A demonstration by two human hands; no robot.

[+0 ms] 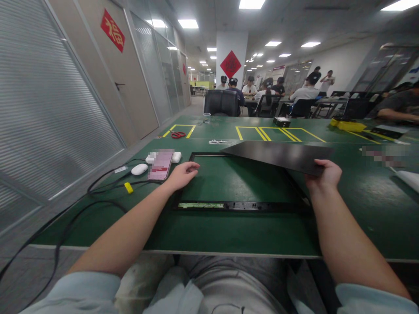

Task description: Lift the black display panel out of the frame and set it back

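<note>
A thin black panel (278, 155) is lifted and tilted above the table, with my right hand (325, 176) pinching its near right corner. Under it lies a rectangular black frame (258, 206), flat on the green tabletop; a green circuit strip (201, 205) shows along its near bar. The raised panel hides much of the frame's far and right sides. My left hand (186, 173) is closed over the frame's left bar, its fingers curled toward the inside. The green table surface shows through the frame's opening.
Left of the frame are a phone (160, 165), a white mouse (139, 169), a yellow piece (128, 188) and black cables (94, 185). Red-handled scissors (178, 134), a clear cup (207, 117) and a small black box (281, 121) stand farther back. Several people sit beyond.
</note>
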